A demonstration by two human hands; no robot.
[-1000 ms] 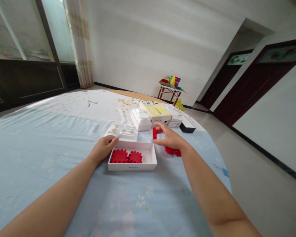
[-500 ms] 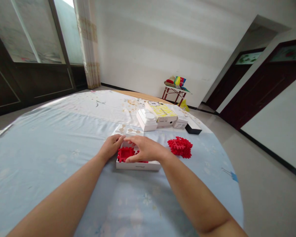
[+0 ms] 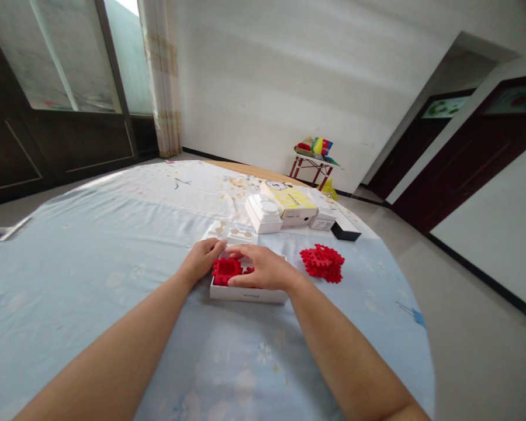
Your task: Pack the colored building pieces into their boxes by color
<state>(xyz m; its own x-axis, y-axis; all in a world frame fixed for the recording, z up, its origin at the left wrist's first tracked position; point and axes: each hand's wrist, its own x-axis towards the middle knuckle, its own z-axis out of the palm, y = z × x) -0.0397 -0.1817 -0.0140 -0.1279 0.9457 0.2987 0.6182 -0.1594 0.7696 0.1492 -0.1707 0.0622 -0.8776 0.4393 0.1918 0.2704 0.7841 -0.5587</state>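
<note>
A shallow white box [image 3: 248, 296] stands on the table before me, with red notched plastic pieces in it. One red square frame of interlocking pieces [image 3: 227, 270] lies at its left end. My left hand [image 3: 201, 259] grips the box's left far corner, fingers bent over the rim. Above the right half of the box is my right hand [image 3: 263, 268], palm down, thumb and fingers apart over the red pieces. That hand hides part of the contents, and whether its fingertips touch a piece is unclear. To the right of the box sits a heap of red interlocking pieces [image 3: 322, 263].
Behind the box lie white printed cards or trays [image 3: 242, 236]. Farther back stand a white box with a molded insert [image 3: 263, 214], a yellow patterned box [image 3: 291, 199], a small white box [image 3: 323, 222] and a black-sided box [image 3: 346, 230]. A flowered cloth [image 3: 92, 280] covers the table.
The view has shifted slightly, so everything sits a little farther right. My right hand has come down slightly over the box, its fingers still apart. My left hand stays at the corner.
</note>
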